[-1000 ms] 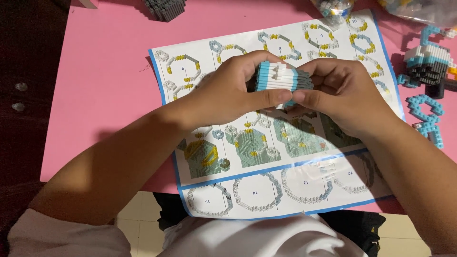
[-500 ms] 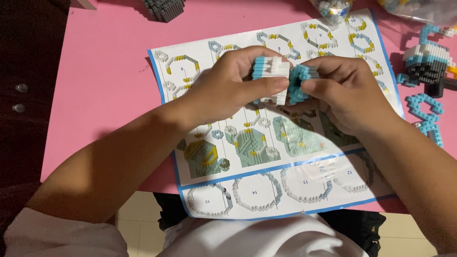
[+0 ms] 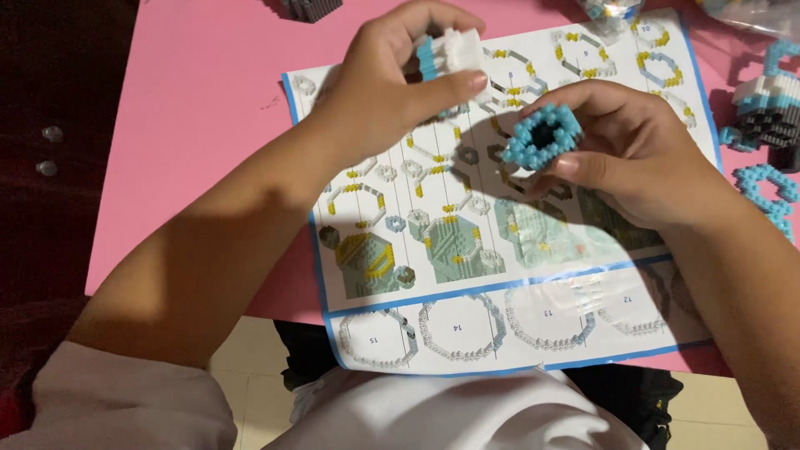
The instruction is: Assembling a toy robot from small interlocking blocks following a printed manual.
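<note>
Blocks now apart, white block [image 3: 454, 52] perhaps half-hidden

Blue ring [image 3: 542, 136]: studded plastic bricks, bumpy. White block [image 3: 454, 50]: same plastic. Instruction sheet [image 3: 467, 250]: glossy paper. Bench [image 3: 192, 125]: smooth matt pink.

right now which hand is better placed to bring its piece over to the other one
Right. The right hand holds the blue ring piece low over the instruction sheet, its hollow facing up. The left hand grips the white and blue block higher up.
</note>
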